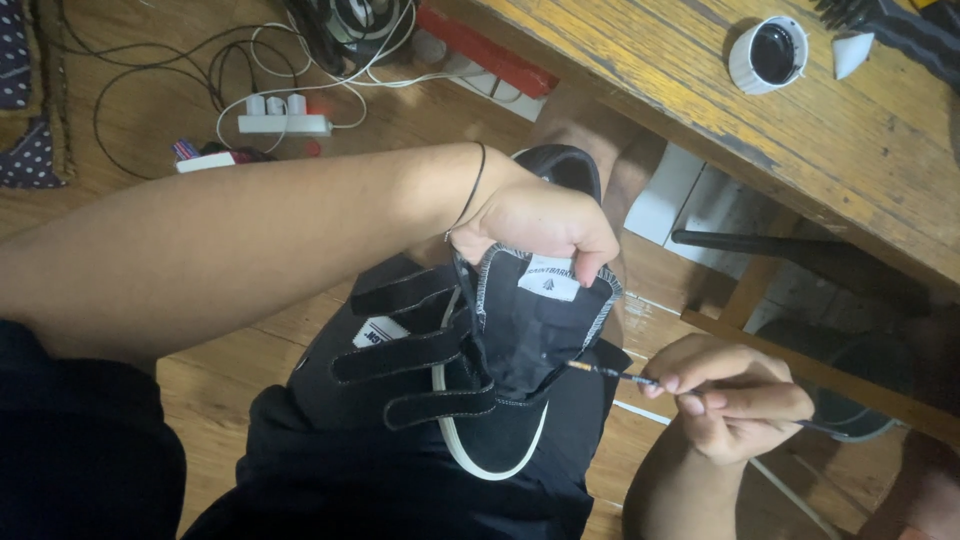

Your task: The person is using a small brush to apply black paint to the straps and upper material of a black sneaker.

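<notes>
The black shoe (480, 390) rests on the person's lap; left hand (545, 225) clenches its soft, floppy tongue (535, 320), the best hold. Right hand (735, 400) pinches a thin, limp lace (610, 373) by its stiff tip.

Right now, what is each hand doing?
Left hand: closed, gripping the tongue of the black shoe.
Right hand: closed, pinching a shoelace by its tip.

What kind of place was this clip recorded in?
Probably a room at home: a worn wooden table, a wooden plank floor with a white power strip and loose cables, and a black strapped shoe being laced on a lap.
</notes>
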